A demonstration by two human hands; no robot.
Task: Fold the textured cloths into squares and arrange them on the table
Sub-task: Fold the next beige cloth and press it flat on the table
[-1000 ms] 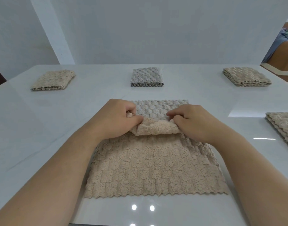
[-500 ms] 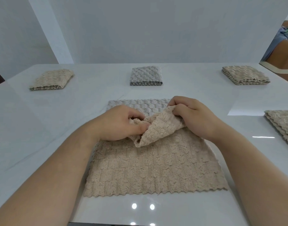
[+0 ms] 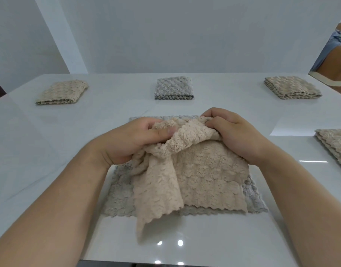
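Three folded squares sit well apart along the far edge of the table (image 3: 40, 151): left beige square (image 3: 61, 92), grey square (image 3: 173, 88), right beige square (image 3: 292, 87); a beige pile (image 3: 335, 145) lies at the right edge. Near centre, the fluffy beige cloth (image 3: 204, 174) hangs crumpled over a flat grey cloth (image 3: 117, 197), its top edge pinched by the left hand (image 3: 135, 139) and right hand (image 3: 237, 137).

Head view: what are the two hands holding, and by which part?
The left hand and right hand both grip the beige fleecy textured cloth by its bunched upper edge; the rest drapes over a flat grey textured cloth.
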